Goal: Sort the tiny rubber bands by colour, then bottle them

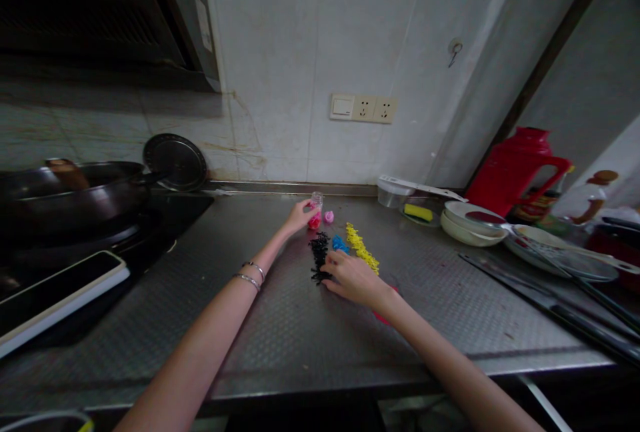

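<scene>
My left hand [300,214] is closed around a small clear jar [317,200] with pink and red contents, standing on the metal counter. Just right of the jar sits a pink lid-like piece [329,217]. My right hand [350,275] is over the counter, its fingertips at the right edge of a pile of small black pieces [319,252]; whether they pinch anything is too small to tell. Beyond that hand lie blue pieces [340,243] and a strip of yellow pieces [361,245]. Something red [383,318] shows partly beneath my right wrist.
At the left are a pan [100,192] on the stove and a white-edged device [65,299]. Stacked bowls [470,229], a yellow sponge [418,213] in a dish, a clear container [393,193], a red thermos [513,172] and long dark utensils [540,299] are at the right.
</scene>
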A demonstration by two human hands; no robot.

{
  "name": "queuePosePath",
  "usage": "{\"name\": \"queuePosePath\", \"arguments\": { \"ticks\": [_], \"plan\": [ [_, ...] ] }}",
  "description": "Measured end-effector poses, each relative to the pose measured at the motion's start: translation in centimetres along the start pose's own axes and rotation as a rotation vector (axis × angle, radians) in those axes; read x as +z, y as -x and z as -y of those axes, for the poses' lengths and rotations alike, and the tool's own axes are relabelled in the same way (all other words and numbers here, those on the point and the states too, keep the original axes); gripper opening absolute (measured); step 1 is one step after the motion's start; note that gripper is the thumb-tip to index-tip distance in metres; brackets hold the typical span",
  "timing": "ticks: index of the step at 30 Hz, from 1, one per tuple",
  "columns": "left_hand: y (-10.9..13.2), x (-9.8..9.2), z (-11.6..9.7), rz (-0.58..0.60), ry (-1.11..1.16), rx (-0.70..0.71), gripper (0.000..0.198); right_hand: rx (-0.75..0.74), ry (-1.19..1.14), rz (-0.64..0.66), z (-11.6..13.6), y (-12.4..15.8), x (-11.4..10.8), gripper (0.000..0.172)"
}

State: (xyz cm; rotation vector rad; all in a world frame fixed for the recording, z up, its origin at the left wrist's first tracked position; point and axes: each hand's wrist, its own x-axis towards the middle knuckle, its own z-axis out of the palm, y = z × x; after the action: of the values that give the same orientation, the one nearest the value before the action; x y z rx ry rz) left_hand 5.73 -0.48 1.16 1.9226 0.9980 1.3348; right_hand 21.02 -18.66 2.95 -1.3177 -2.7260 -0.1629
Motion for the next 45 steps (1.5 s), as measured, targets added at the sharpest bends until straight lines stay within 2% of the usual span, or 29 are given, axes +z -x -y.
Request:
{"name": "queuePosePath", "arguments": {
  "ticks": [19, 30, 34, 38, 45],
  "plan": [
    [0.0, 0.1, -0.1, -0.007, -0.004, -0.019, 0.031, -0.001, -0.060, 0.060, -0.7, -1.3, 0.2, 0.021],
    [0.1, 0.0, -0.1, -0.005, 0.009, -0.022, 0.033, -0.081, 0.014, 0.047, -0.6, -1.9, -0.2, 0.018],
    [0.1, 0.0, -0.2, -0.003, 0.015, -0.025, 0.033, -0.087, -0.047, 0.022, -1.0, -1.8, -0.4, 0.016],
    [0.1, 0.0, -0.2, -0.002, 0.026, -0.031, 0.034, -0.028, -0.162, -0.022, -1.8, -1.9, -1.0, 0.017],
    [0.0, 0.0, 0.0, 0.011, 0.023, -0.025, 0.032, 0.044, -0.362, -0.136, -4.4, -3.4, -2.1, 0.018]
  ]
}}
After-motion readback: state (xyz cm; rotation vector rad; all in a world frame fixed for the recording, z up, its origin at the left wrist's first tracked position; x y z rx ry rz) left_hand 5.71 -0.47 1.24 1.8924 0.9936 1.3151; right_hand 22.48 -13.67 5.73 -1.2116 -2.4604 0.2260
